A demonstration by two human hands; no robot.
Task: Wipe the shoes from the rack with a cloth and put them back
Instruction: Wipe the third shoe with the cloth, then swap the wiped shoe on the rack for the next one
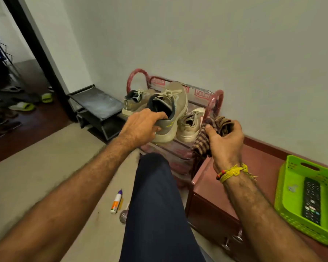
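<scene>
My left hand grips the grey lace-up sneaker by its padded heel collar above the red metal rack; it looks light and pliable. My right hand bunches the soft checked cloth.

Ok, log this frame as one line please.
left hand grips grey shoe at heel, tilted over rack | right hand holds checked cloth | two shoes on rack | wiping not started
</scene>
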